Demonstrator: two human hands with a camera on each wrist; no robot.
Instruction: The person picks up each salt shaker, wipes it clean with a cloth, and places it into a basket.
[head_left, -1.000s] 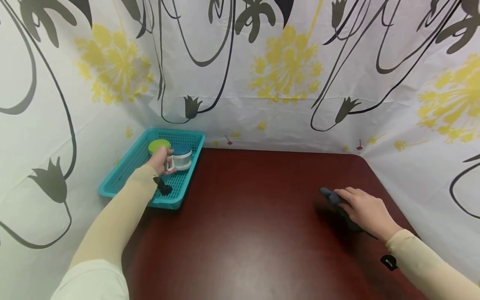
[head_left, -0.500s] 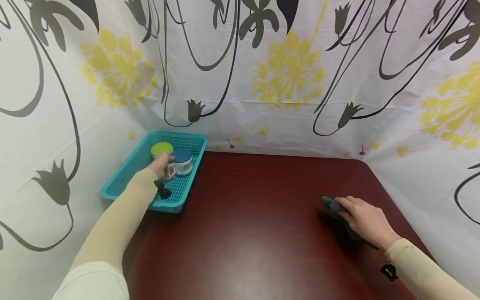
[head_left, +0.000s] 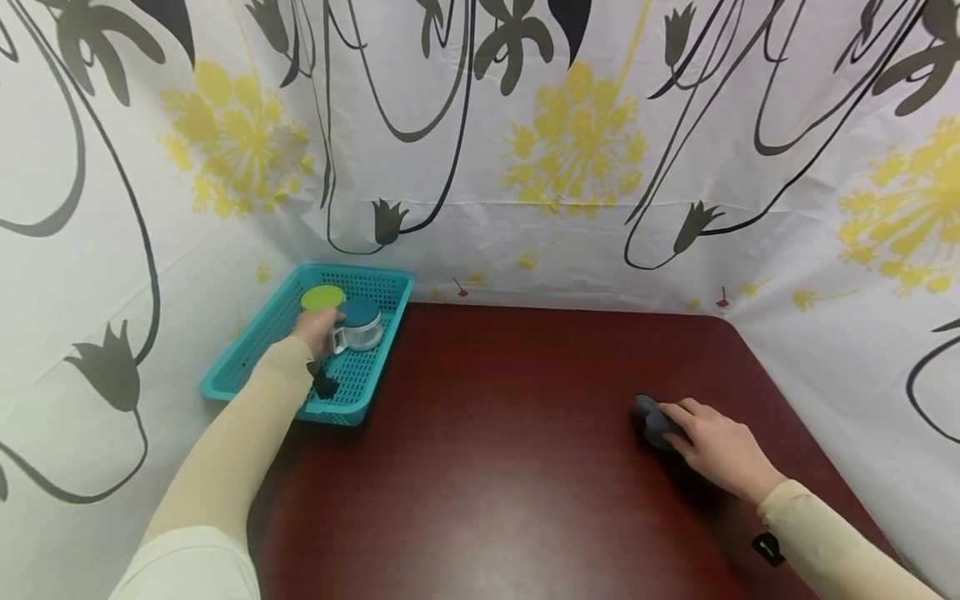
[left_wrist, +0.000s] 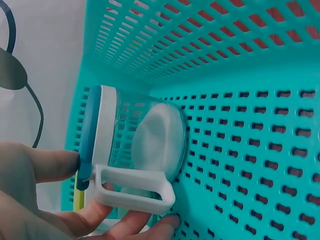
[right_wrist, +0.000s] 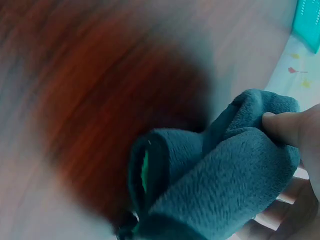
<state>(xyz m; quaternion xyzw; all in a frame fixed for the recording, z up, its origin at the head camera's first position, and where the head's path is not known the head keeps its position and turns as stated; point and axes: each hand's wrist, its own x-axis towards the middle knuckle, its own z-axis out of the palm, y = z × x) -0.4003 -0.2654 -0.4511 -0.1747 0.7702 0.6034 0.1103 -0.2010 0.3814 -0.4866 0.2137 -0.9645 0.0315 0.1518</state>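
My left hand (head_left: 313, 332) is inside the turquoise basket (head_left: 235, 371), at a clear jar (left_wrist: 142, 135) with a blue lid (head_left: 358, 312) and a white side handle (left_wrist: 132, 192). In the left wrist view the thumb presses the lid's edge while the other fingers curl behind the handle. On the right, my right hand (head_left: 723, 448) grips a folded dark blue-grey cloth (right_wrist: 225, 170) over the table. Its thumb pins the top fold in the right wrist view, the other fingers partly hidden beneath.
A second container with a lime-green lid (head_left: 322, 297) stands behind the left hand in the basket. The basket sits at the far left corner of the glossy dark red table (head_left: 480, 450). A patterned white curtain (head_left: 480, 167) hangs along the table's back and sides.
The jar has shifted slightly left within the basket along with the left hand. My right hand has turned the cloth a little, and more of its front end now lies below the fingertips.
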